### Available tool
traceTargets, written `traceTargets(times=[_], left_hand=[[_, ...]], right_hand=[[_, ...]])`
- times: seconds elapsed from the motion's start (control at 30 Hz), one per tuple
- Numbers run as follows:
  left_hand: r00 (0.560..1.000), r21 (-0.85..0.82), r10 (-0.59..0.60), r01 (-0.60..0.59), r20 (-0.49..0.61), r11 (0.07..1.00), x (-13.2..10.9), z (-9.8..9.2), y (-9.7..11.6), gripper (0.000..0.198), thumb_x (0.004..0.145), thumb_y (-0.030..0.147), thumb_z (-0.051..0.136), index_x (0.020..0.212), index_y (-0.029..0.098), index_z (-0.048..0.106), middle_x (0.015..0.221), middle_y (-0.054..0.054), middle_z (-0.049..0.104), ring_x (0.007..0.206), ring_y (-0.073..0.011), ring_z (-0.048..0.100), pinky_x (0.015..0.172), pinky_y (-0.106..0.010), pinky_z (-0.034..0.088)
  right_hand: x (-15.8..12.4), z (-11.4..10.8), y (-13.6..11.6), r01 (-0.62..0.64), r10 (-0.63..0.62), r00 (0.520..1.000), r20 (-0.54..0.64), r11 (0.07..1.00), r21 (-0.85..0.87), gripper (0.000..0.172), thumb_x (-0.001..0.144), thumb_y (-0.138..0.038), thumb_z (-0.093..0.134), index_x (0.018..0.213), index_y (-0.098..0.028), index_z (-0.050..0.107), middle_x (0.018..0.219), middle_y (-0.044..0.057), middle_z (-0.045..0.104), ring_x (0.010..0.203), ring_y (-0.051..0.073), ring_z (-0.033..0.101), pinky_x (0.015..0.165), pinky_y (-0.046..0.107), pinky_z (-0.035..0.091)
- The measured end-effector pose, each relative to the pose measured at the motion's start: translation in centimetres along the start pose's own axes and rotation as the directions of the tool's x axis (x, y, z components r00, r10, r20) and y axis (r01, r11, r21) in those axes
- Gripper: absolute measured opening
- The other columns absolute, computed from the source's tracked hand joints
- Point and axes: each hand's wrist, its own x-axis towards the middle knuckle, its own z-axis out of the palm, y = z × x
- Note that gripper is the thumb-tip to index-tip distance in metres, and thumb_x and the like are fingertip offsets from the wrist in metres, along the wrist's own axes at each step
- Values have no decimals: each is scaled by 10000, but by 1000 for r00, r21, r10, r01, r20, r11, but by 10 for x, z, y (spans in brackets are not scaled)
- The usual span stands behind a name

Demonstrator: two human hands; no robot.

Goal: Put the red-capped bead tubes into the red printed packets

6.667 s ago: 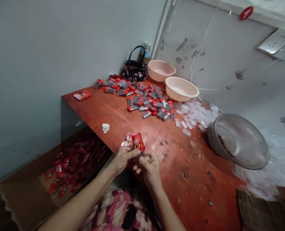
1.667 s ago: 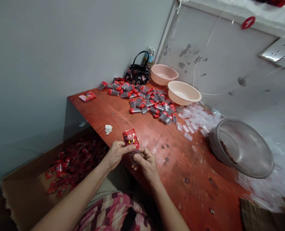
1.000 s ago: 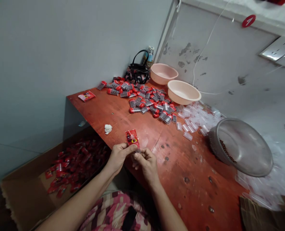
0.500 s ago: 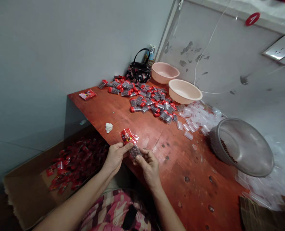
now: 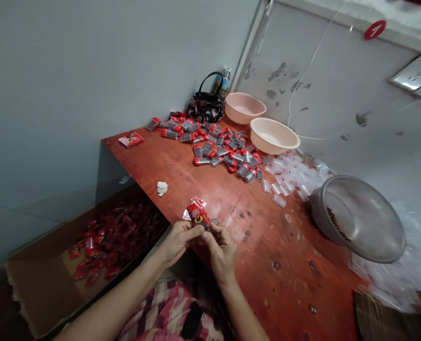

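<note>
Between my two hands, over the table's near edge, is a small clear bottle filled with dark round pellets (image 5: 203, 226). A shiny red printed wrapper (image 5: 197, 209) sticks up from its far end. My left hand (image 5: 180, 239) pinches it from the left, thumb laid across the wrapper's lower part. On the other side my right hand (image 5: 221, 248) grips its lower end between thumb and fingers. Most of the bottle is hidden behind the fingers. Just beyond lies a crumpled white wad (image 5: 162, 188).
Red-capped filled bottles (image 5: 228, 142) are heaped towards the back, near a handbag (image 5: 206, 106) and two basins (image 5: 274, 136). Empty clear bottles (image 5: 284, 177) surround a large metal bowl (image 5: 359, 218) on the right. A cardboard box (image 5: 43, 284) with red packets stands below left.
The bottle has tipped in my hands, so its pellet-filled body shows less and the wrapper stands more upright. My left hand has shifted slightly right and down.
</note>
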Motion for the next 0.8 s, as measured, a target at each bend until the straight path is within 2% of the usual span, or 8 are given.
traceTargets(times=[0.1,0.27,0.37,0.47,0.57,0.63,0.73,0.8], left_hand=[[999,22,6,-5,-33,1000,-2,0,-6,181,649,255,670,659,75,661,600,-62,632,526,-118,554,575,-249,460],[995,93,-95,93,21,991,-17,-14,6,210,634,256,682,701,58,681,717,-134,674,683,-208,623,742,-339,469],[988,-61,21,-30,-156,998,-31,-37,17,284,621,302,691,834,115,670,910,-134,672,835,-244,620,784,-365,471],[883,-92,180,-242,-433,966,-45,-59,22,432,635,431,646,975,167,614,976,-122,660,885,-241,613,737,-339,499],[796,178,280,-218,-536,960,-48,-67,20,492,671,429,610,1082,166,554,902,-120,679,811,-242,635,687,-351,509],[780,478,435,-202,-450,855,-38,-61,16,446,676,384,618,1070,179,578,958,-113,666,862,-249,618,775,-376,477],[754,842,654,-312,-63,440,-8,-46,12,389,661,313,645,1042,238,615,1162,-68,574,1098,-260,480,982,-380,297],[751,924,648,-328,130,195,14,-40,10,373,690,291,617,1061,249,607,1202,-63,542,1180,-272,388,1020,-415,203]], right_hand=[[7,-1,-1,-105,102,993,51,992,73,210,657,-249,678,795,-170,541,624,-21,609,486,99,553,467,213,453],[19,8,-1,-230,208,941,265,972,53,337,545,-231,740,731,-190,462,464,-100,514,332,55,438,336,149,344],[22,18,-2,-213,191,917,351,977,25,355,534,-239,740,754,-196,465,528,-85,548,369,58,464,350,147,352],[24,17,-6,-175,166,938,304,984,5,291,604,-268,695,776,-194,472,528,-78,544,366,61,472,346,147,354],[28,6,-9,-146,152,966,208,988,-47,195,695,-301,622,734,-176,477,517,-70,516,370,54,470,355,146,356],[30,1,-10,-143,155,972,179,987,-78,186,737,-318,581,717,-168,474,531,-59,521,381,52,469,361,146,351],[28,-1,-9,-136,155,971,181,984,-113,187,764,-331,553,723,-166,473,546,-49,531,391,54,466,371,150,348],[25,0,-7,-124,150,967,206,983,-136,183,772,-333,543,728,-167,479,551,-47,530,401,57,465,377,154,348]])
